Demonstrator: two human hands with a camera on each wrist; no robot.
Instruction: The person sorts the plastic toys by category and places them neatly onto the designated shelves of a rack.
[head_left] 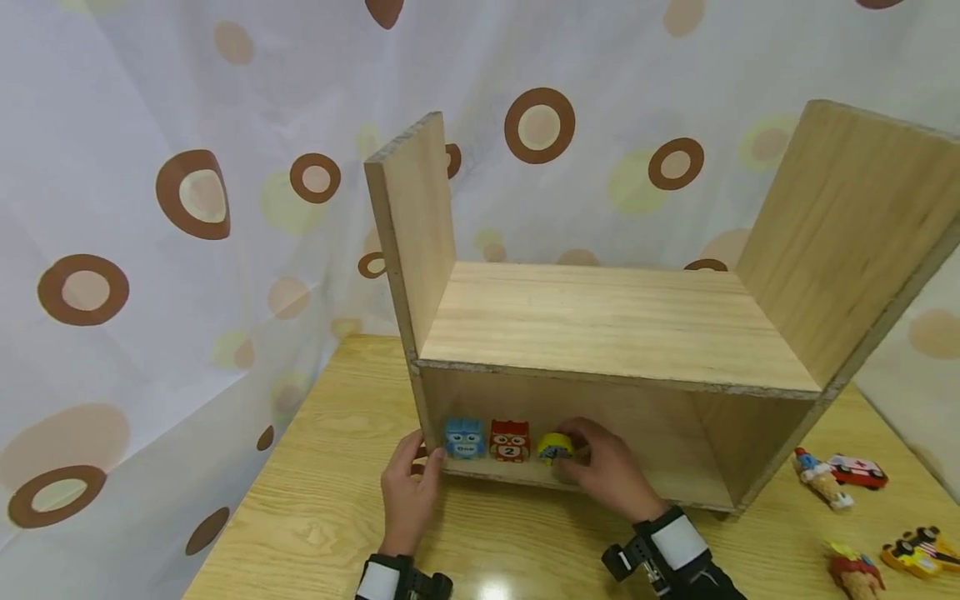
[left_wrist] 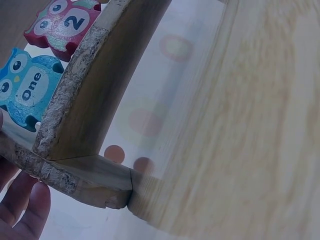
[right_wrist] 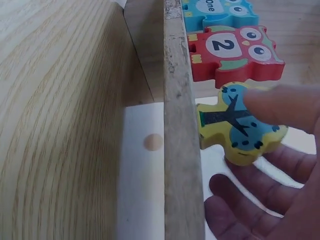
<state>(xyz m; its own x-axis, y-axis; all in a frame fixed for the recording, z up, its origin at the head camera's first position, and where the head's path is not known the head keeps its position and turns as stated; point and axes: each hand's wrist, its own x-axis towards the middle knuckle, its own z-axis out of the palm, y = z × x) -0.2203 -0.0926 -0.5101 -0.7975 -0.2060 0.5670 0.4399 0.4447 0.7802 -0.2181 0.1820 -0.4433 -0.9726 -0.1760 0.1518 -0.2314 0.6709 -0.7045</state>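
Note:
On the lower board of a two-level wooden shelf [head_left: 622, 333] stand a blue owl block [head_left: 465, 439] marked One and a red owl block [head_left: 510, 442] marked 2. To their right, my right hand [head_left: 611, 471] pinches a yellow tree-shaped block [right_wrist: 215, 127] with a blue crown and dark trunk, upright at the board's front edge. In the right wrist view the thumb lies over the tree's face and the fingers are behind it. My left hand [head_left: 411, 492] holds the front edge of the shelf's left side panel [left_wrist: 70, 175], thumb inside and fingers outside.
Right of the shelf on the wooden table [head_left: 300, 500] lie a red and white toy car [head_left: 857, 472], a small figure with a blue top [head_left: 821, 479], a yellow toy vehicle [head_left: 921, 552] and a red and tan toy [head_left: 855, 575]. A spotted cloth [head_left: 480, 208] hangs behind.

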